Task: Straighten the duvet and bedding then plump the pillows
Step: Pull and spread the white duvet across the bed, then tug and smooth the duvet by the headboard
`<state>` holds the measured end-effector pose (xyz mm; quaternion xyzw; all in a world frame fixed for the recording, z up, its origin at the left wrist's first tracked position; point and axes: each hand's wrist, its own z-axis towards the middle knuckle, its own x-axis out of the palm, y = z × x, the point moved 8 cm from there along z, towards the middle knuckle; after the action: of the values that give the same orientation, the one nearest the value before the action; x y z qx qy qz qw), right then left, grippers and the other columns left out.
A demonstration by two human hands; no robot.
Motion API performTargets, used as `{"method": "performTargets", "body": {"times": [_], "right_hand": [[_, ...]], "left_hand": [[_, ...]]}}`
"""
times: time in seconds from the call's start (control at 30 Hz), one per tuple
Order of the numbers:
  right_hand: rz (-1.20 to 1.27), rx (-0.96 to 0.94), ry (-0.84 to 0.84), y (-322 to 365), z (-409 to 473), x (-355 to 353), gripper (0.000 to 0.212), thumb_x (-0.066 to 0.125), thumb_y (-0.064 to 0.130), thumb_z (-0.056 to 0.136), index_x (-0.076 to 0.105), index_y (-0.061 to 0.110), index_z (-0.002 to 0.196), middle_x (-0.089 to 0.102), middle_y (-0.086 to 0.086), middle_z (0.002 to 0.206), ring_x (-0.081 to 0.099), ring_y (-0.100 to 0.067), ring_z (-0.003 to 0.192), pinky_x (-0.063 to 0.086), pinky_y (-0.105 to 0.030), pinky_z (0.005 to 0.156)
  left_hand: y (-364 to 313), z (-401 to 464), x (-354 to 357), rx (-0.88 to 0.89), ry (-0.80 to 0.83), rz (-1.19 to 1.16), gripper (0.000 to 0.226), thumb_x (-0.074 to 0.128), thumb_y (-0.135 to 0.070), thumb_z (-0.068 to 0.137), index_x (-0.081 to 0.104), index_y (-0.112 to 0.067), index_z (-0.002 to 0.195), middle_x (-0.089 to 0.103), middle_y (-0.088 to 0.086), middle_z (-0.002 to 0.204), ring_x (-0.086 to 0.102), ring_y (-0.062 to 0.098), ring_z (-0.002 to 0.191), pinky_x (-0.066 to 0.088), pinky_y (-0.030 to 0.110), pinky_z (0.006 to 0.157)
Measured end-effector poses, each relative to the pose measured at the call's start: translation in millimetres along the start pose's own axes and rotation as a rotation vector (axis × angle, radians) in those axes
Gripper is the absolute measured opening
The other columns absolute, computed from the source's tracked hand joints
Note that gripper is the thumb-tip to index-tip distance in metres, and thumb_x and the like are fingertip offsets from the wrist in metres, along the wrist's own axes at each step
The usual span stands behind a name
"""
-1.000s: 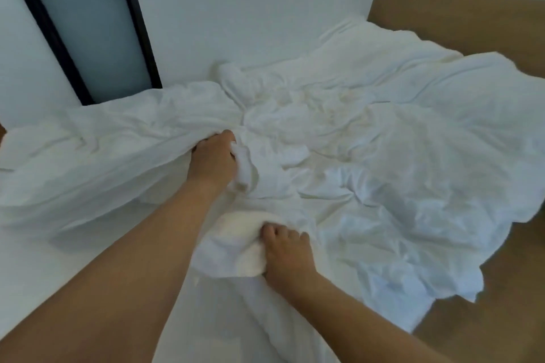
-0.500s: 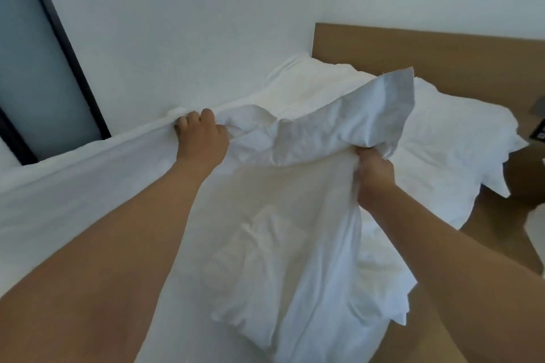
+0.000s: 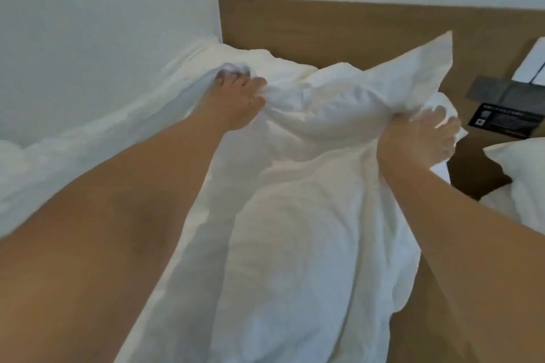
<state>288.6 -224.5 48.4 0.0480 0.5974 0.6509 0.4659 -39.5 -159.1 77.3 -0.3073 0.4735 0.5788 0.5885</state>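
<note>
A white duvet (image 3: 295,230) lies crumpled along the bed and reaches toward the wooden headboard (image 3: 339,32). My left hand (image 3: 239,103) grips the duvet's top edge near the wall side. My right hand (image 3: 418,138) grips the same edge near the bed's right side, its fingers partly blurred. Between the two hands the fabric bulges upward, and one corner (image 3: 439,47) sticks up in front of the headboard. A white pillow (image 3: 250,59) shows behind the left hand, partly covered by the duvet.
A white wall (image 3: 103,23) runs close along the bed's left side. To the right stand a wooden bedside surface with a dark card (image 3: 501,121) and a second white bed or pillow (image 3: 525,180). Wooden bed frame shows at the lower right.
Both hands have carried the duvet edge up the bed toward the headboard. They are now farther forward and wider apart, and my view has swung toward the head of the bed.
</note>
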Motion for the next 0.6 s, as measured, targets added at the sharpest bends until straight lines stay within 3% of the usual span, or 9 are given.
{"method": "performTargets", "body": {"times": [0.03,0.07,0.13,0.2,0.23,0.3,0.37,0.47,0.6], "right_hand": [[-0.106,-0.195,-0.049,11,2,24,0.066,0.04,0.04,0.098,0.019,0.011,0.153,0.013,-0.015,0.16,0.016,-0.033,0.146,0.011,-0.044,0.12],[-0.234,-0.405,0.018,17,-6,68,0.074,0.039,0.047,0.096,0.012,0.012,0.156,0.004,-0.014,0.162,0.008,-0.031,0.149,0.002,-0.043,0.121],[-0.463,-0.773,0.4,-19,-40,182,0.079,0.03,0.059,0.093,0.006,0.018,0.157,-0.005,-0.008,0.163,0.0,-0.028,0.151,-0.008,-0.043,0.12],[-0.675,-0.867,0.724,-103,-78,265,0.071,0.019,0.063,0.096,0.003,0.028,0.156,-0.017,0.001,0.159,-0.003,-0.023,0.151,-0.012,-0.043,0.119],[-0.688,-0.842,0.772,-140,-90,288,0.067,0.019,0.061,0.097,0.007,0.03,0.156,-0.014,0.002,0.16,0.001,-0.021,0.151,-0.008,-0.043,0.119],[-0.551,-0.857,0.67,-172,-106,318,0.064,0.032,0.054,0.096,0.027,0.026,0.154,0.013,-0.005,0.162,0.015,-0.022,0.149,0.004,-0.047,0.121],[-0.448,-0.873,0.547,-176,-106,350,0.064,0.041,0.048,0.09,0.039,0.023,0.149,0.03,-0.009,0.157,0.025,-0.024,0.145,0.007,-0.048,0.121],[-0.429,-0.854,0.503,-175,-95,385,0.066,0.043,0.047,0.086,0.04,0.023,0.147,0.034,-0.01,0.154,0.028,-0.026,0.142,0.002,-0.047,0.121],[-0.423,-0.854,0.537,-181,-98,389,0.065,0.043,0.046,0.086,0.037,0.023,0.146,0.031,-0.009,0.154,0.028,-0.026,0.142,0.001,-0.047,0.12]], "left_hand": [[-12,26,29,0.023,0.026,-0.072,0.053,0.026,-0.044,0.101,0.024,-0.027,0.151,0.025,0.009,0.158,0.017,0.033,0.145,0.009,0.052,0.117],[-22,46,66,0.033,0.085,-0.104,0.058,0.025,-0.047,0.101,0.011,-0.031,0.155,0.013,0.003,0.163,0.005,0.031,0.149,0.002,0.053,0.118],[-33,58,162,-0.029,0.276,-0.135,0.062,0.021,-0.056,0.099,0.0,-0.038,0.154,0.0,-0.007,0.164,-0.007,0.027,0.15,-0.007,0.058,0.116],[-44,31,269,-0.097,0.522,-0.173,0.064,0.015,-0.066,0.094,-0.002,-0.044,0.152,-0.008,-0.011,0.163,-0.014,0.026,0.149,-0.012,0.066,0.111],[-49,11,315,-0.116,0.583,-0.206,0.064,0.011,-0.067,0.093,-0.004,-0.044,0.152,-0.012,-0.012,0.162,-0.016,0.025,0.148,-0.012,0.068,0.109],[-47,-11,373,-0.12,0.455,-0.203,0.064,0.005,-0.063,0.094,-0.004,-0.041,0.153,-0.009,-0.008,0.163,-0.012,0.024,0.149,-0.009,0.069,0.109],[-42,3,397,-0.074,0.301,-0.149,0.064,0.013,-0.058,0.096,0.004,-0.036,0.155,-0.001,-0.005,0.164,-0.005,0.025,0.15,-0.009,0.068,0.11],[-37,36,421,-0.063,0.211,-0.144,0.066,0.023,-0.055,0.093,0.011,-0.033,0.155,0.005,-0.003,0.164,0.0,0.027,0.15,-0.003,0.068,0.108],[-43,35,427,-0.098,0.22,-0.18,0.067,0.028,-0.052,0.092,0.017,-0.031,0.155,0.009,-0.001,0.163,0.002,0.028,0.15,0.004,0.066,0.108]]}}
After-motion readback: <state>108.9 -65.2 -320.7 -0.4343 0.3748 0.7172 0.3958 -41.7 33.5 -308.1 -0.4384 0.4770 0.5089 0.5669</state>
